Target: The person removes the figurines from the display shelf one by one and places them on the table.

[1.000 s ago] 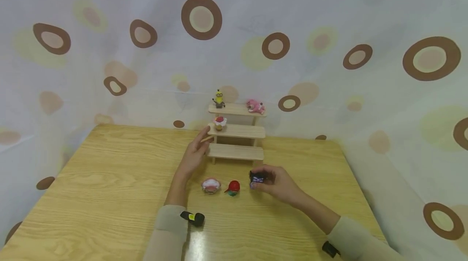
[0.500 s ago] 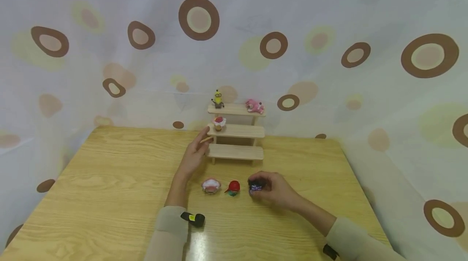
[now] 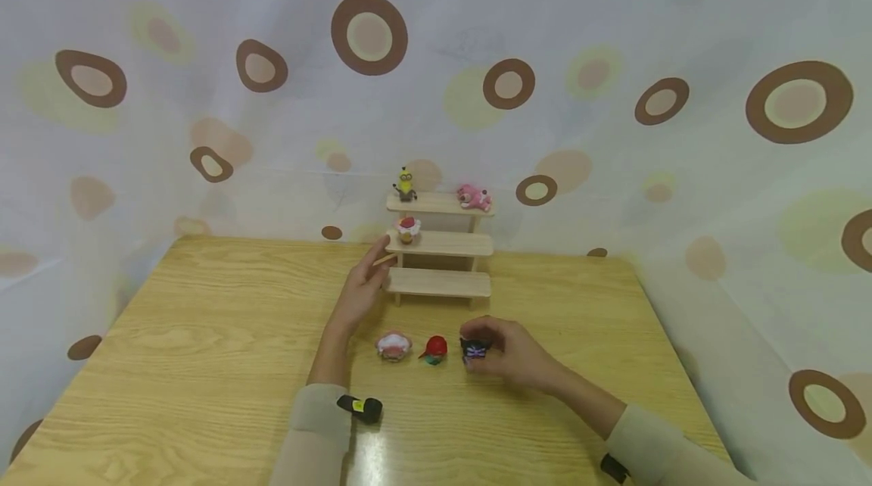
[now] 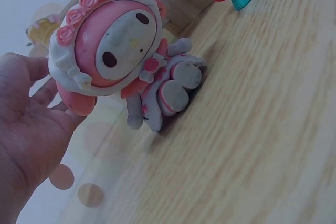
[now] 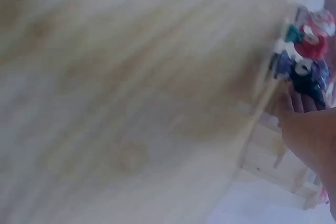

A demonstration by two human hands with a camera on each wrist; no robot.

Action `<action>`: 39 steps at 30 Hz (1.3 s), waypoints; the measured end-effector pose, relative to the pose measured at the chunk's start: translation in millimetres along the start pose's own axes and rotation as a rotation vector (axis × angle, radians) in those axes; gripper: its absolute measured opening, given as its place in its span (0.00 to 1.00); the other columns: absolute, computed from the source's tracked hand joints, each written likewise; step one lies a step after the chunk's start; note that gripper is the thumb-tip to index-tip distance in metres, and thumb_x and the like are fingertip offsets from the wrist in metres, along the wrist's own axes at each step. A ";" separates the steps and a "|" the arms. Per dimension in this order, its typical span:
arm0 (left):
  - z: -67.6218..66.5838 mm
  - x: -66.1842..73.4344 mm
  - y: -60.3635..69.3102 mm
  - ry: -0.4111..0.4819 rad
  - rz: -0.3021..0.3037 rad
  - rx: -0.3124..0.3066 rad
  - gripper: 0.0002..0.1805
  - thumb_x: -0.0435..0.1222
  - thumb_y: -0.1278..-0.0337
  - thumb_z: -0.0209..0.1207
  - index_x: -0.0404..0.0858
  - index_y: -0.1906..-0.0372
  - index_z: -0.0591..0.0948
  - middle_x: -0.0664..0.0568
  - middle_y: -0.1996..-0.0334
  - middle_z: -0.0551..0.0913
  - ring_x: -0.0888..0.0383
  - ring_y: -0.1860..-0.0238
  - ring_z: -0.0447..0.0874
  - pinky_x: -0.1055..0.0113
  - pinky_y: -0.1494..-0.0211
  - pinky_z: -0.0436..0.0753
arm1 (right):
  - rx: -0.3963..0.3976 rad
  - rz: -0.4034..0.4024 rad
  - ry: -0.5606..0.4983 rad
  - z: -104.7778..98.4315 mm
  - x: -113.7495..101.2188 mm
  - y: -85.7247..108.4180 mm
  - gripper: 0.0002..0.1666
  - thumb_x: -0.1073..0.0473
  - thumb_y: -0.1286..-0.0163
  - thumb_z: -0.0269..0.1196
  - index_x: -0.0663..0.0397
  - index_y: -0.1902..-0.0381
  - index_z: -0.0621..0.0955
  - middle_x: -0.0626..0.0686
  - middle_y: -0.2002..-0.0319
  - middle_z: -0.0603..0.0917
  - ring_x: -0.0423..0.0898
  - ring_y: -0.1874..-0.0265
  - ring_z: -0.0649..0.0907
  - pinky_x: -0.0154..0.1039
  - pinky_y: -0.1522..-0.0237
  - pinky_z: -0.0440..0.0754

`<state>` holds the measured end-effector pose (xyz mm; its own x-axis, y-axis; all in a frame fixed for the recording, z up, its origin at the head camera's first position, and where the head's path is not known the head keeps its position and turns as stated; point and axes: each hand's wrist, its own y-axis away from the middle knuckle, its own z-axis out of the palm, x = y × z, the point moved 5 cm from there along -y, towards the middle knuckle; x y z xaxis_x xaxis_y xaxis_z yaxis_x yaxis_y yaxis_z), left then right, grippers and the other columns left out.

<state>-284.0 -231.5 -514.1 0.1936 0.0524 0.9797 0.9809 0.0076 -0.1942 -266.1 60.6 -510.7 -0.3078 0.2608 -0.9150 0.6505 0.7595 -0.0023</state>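
My left hand [image 3: 359, 295] rests against the left end of a three-tier wooden shelf [image 3: 439, 284], fingers fairly straight. In the left wrist view, a pink figurine [image 4: 128, 43] with a white frilled bonnet sits on the table in front of that hand [image 4: 31, 124]. My right hand [image 3: 514, 353] holds a black and purple figurine [image 3: 474, 350] between thumb and fingers, at the table surface. It lines up right of a red-capped figurine [image 3: 434, 348] and the pink one. The right wrist view is blurred, with the black figurine [image 5: 307, 80] at its right edge.
On the top tier stand a yellow minion figurine [image 3: 406, 185] and a lying pink figurine [image 3: 474, 197]. A red-and-white topped figurine [image 3: 408, 229] is at the middle tier's left end. A spotted curtain [image 3: 286, 123] hangs behind the wooden table [image 3: 225, 342].
The right hand has lowered the black and purple figurine to the table and shifted slightly left, beside the red-capped one. My left hand has stayed at the shelf.
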 end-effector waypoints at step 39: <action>-1.4 -1.8 -3.4 0.030 0.020 0.011 0.38 0.20 0.25 0.44 0.42 0.15 0.57 0.41 0.20 0.59 0.39 0.23 0.67 0.70 0.40 0.79 | 0.291 -0.105 0.005 -40.0 -74.9 -144.9 0.37 0.59 0.32 0.75 0.63 0.28 0.75 0.61 0.30 0.78 0.56 0.28 0.76 0.47 0.25 0.70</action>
<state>-287.7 -233.0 -515.1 0.2134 0.0227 0.9767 0.9767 0.0178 -0.2139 -365.1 -45.2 -425.7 -0.3862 0.1934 -0.9019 0.7864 0.5801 -0.2123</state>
